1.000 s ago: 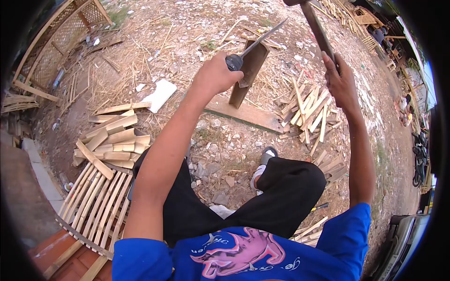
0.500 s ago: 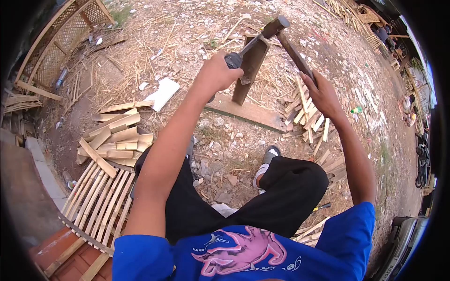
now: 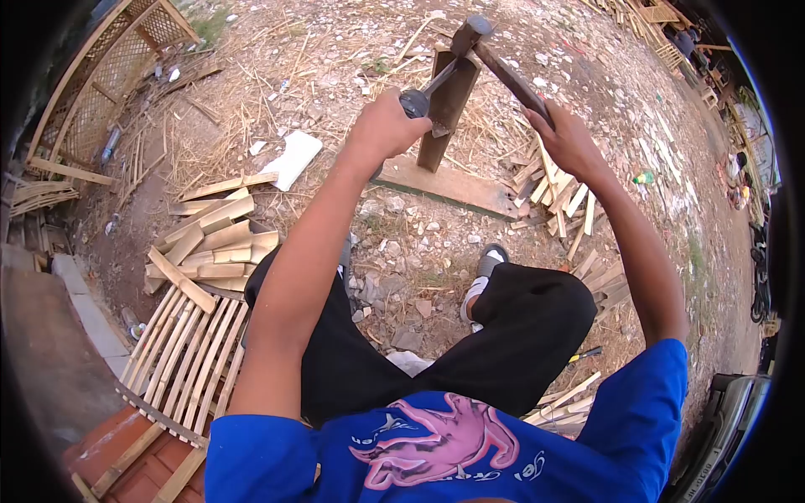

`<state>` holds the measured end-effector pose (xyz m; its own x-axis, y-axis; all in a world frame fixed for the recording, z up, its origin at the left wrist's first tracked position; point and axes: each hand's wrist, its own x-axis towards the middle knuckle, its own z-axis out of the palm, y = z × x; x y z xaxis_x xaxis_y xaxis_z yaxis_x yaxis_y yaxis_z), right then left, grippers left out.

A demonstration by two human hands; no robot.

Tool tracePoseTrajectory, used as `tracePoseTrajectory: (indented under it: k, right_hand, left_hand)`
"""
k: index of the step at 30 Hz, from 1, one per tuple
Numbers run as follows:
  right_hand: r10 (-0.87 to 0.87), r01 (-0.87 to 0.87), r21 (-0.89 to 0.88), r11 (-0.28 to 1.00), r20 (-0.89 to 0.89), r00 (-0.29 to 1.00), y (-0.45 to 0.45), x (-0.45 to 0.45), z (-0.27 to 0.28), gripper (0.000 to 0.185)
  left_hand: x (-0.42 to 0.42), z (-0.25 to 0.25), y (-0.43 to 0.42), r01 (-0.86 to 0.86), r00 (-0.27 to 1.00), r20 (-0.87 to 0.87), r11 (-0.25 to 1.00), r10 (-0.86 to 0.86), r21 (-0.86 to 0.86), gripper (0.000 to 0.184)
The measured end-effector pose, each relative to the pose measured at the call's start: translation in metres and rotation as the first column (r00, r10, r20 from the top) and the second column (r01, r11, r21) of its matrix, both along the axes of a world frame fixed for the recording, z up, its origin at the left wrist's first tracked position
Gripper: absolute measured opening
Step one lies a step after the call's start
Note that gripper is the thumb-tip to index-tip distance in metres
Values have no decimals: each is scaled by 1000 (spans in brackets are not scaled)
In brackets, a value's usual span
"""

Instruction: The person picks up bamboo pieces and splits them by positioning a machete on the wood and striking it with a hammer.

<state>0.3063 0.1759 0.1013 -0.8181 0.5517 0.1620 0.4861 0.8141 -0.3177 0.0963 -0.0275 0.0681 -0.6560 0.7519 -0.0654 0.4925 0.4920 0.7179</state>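
My left hand (image 3: 386, 127) is closed around the black handle of a knife (image 3: 439, 80). Its blade slants up and away across the top of an upright bamboo piece (image 3: 449, 117). The bamboo's foot stands on a flat wooden board (image 3: 449, 189) on the ground. In my right hand (image 3: 572, 144) is the handle of a hammer (image 3: 513, 77). The hammer's head is by the far end of the blade; I cannot tell whether they touch.
Split bamboo pieces (image 3: 214, 239) lie in a pile at left, above a slatted bamboo panel (image 3: 180, 360). More strips (image 3: 558, 197) lie at right. A white slab (image 3: 295, 159) rests on the stony ground. A lattice panel (image 3: 113, 84) leans at far left; a vehicle (image 3: 725, 427) shows at lower right.
The hammer and my right hand have shifted slightly left in view, and the blade and bamboo show a little farther left. Both hands keep their holds; the whole view has shifted slightly.
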Motion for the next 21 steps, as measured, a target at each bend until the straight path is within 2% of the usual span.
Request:
tracePoseTrajectory:
  k: [2,5,7,9,11,13,14,15,16,17,21]
  right_hand:
    - [-25,27,-46,999,52,998,-6,-1,10,52]
    - [-27,29,62,998,-34,999,-12,-7,54,55]
    - [31,-22,33,999,-293,955,-7,-13,80,55]
    - [-11,-125,-254,959,-473,881,-5,-10,104,54]
    - [-28,-122,-206,971,-603,797,16,-12,96,53]
    - [-115,-78,-251,965,-669,734,8,-20,47,55]
    - [-124,48,-175,983,-453,883,10,-14,20,57]
    - [-126,119,-46,992,-206,970,12,-7,-8,62]
    - [-94,96,-9,995,144,985,17,-3,-25,59]
    - [-124,144,-143,979,143,982,13,1,-38,60]
    - [-159,168,-138,976,78,984,3,2,-38,63]
  left_hand:
    - [1,-4,-1,-3,1000,-8,1000,3,-15,54]
    - [2,-7,-1,-3,1000,-22,1000,3,-11,51]
    - [3,-3,-7,7,1000,9,1000,-7,-12,50]
    - [3,-10,-8,-1,1000,-10,1000,1,2,50]
    - [2,-13,-6,-3,1000,-28,1000,4,17,50]
    - [0,-16,-6,-3,999,-39,1000,4,25,50]
    - [1,-16,-6,3,1000,-25,1000,-4,-14,50]
    - [1,-15,-6,10,1000,-14,999,-11,-50,50]
    - [1,-13,-7,25,1000,-9,996,-26,-91,50]
    - [1,-15,-10,43,999,-9,993,-44,-111,51]
    - [1,-29,-16,-2,1000,-14,996,0,-90,51]
